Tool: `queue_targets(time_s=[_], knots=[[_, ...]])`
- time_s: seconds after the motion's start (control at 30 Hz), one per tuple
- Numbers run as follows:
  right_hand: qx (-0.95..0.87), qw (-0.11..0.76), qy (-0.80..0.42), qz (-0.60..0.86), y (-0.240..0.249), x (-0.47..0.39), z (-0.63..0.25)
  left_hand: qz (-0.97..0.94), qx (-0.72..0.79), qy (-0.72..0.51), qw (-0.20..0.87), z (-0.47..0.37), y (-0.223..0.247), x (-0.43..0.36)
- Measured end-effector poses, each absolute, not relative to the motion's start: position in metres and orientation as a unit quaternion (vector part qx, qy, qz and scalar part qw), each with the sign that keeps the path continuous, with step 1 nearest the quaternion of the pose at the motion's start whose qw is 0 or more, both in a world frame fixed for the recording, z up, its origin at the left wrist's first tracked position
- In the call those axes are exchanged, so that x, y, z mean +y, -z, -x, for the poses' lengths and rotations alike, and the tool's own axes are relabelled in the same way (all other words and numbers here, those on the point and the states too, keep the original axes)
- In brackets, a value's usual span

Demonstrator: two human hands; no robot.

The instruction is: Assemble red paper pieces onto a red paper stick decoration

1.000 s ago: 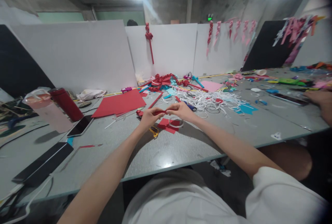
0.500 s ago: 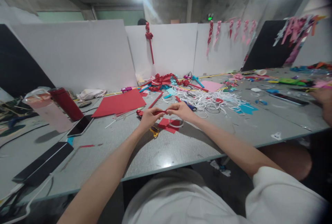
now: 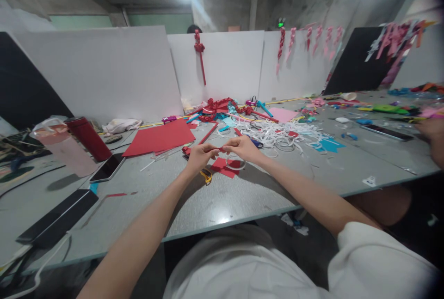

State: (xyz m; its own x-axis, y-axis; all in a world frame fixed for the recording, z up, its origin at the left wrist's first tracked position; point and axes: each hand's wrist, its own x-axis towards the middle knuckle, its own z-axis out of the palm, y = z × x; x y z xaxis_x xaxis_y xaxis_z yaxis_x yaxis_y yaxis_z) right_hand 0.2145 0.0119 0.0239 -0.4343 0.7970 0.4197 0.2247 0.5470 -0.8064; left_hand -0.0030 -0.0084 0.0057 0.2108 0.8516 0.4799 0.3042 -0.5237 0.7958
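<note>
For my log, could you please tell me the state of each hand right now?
Left hand: closed, holding one end of a small red piece.
Right hand: closed, holding its other end.

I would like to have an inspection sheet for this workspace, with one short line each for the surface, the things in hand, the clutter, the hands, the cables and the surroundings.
Surface: grey table, light reflected near the front edge.
Things in hand: one small red piece, partly hidden by fingers.
Clutter: pile of white strips beyond the right hand; large red paper beyond the left hand; phone beside a red flask.
Hands: both pinch the red piece between them.
Cables: white cable at the near left corner.
Surroundings: white boards behind the table; another person's hand at the right edge.
</note>
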Motion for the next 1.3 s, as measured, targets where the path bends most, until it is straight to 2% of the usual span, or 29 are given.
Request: queue_targets(time_s=[0.17,0.47,0.77,1.03,1.3], knots=[[-0.783,0.411,-0.319,0.341,-0.024,0.012,-0.215,-0.744,0.398,-0.47,0.259,0.004,-0.005,-0.007],[-0.874,0.328,-0.195,0.301,-0.019,0.008,-0.215,-0.813,0.377,-0.415,0.156,0.007,-0.004,-0.014],[-0.875,0.342,-0.133,0.315,-0.022,0.014,-0.218,-0.837,0.378,-0.374,0.127,0.008,0.002,-0.004],[-0.907,0.255,-0.046,0.33,-0.015,0.009,-0.212,-0.855,0.389,-0.333,0.08,0.008,-0.002,-0.011],[-0.906,0.242,-0.074,0.338,-0.017,0.01,-0.214,-0.858,0.393,-0.325,0.062,0.004,-0.001,-0.014]])
